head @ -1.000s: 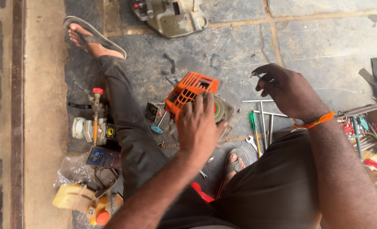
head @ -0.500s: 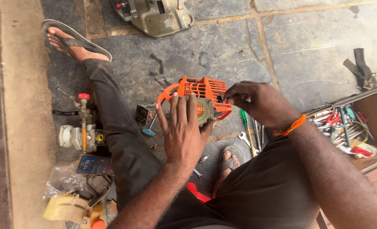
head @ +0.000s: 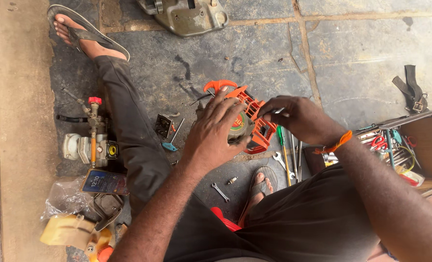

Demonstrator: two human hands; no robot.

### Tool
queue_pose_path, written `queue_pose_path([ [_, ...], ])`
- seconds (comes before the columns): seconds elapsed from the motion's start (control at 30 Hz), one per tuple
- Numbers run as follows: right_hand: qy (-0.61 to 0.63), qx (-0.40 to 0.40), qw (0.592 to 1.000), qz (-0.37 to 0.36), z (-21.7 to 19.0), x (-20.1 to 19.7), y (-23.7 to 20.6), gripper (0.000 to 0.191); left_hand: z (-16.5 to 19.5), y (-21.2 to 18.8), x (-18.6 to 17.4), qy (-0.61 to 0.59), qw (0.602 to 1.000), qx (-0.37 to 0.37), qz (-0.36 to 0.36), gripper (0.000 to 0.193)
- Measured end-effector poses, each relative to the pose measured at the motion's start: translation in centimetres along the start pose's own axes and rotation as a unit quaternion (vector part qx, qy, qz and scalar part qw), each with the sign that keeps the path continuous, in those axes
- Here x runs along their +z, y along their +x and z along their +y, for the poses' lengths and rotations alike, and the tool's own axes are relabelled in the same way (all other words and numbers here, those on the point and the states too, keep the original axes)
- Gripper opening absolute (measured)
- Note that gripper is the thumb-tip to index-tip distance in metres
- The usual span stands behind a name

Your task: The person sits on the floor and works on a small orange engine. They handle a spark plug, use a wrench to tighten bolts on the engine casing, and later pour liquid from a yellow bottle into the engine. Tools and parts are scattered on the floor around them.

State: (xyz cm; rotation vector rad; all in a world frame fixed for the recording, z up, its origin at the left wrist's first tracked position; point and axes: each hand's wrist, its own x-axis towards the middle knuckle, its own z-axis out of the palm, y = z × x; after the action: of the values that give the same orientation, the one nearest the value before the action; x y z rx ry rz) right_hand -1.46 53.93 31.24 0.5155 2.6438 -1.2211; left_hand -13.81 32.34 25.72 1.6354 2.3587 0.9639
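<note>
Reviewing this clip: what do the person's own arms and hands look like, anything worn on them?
Both forearms are bare, with no sleeves showing in the frame and no gloves. The left hand shows no ring, watch or band. The right hand has a thin orange band tied around the wrist, its loose end sticking out.

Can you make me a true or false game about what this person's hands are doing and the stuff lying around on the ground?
1. The left hand rests on the orange engine cover. True.
2. The right hand is empty. False: its fingers pinch a small silvery tool at the cover.
3. The phone lies on the open toolbox. False: it lies on the floor by the person's leg, on the far side from the toolbox.
4. A small spanner lies on the stone floor near a sandalled foot. True.
5. The valve on the small pump has a blue knob. False: the knob is red.
</note>
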Motion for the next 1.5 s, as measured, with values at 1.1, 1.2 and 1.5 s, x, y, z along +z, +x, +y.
queue_pose_path([
  [1.1,-0.086,-0.105,0.991,0.01,-1.0,0.6,-0.3,0.016,0.1,-1.1,2.0,-0.003,0.994,0.006,0.105,0.062],
  [1.2,-0.061,-0.142,0.988,0.01,-1.1,0.6,-0.3,0.016,0.0,-1.2,2.1,-0.002,0.994,0.009,0.106,0.062],
  [1.5,-0.196,-0.11,0.973,0.054,-2.4,0.8,-1.7,0.018,-0.2,-1.1,2.5,0.006,0.993,0.014,0.115,0.059],
])
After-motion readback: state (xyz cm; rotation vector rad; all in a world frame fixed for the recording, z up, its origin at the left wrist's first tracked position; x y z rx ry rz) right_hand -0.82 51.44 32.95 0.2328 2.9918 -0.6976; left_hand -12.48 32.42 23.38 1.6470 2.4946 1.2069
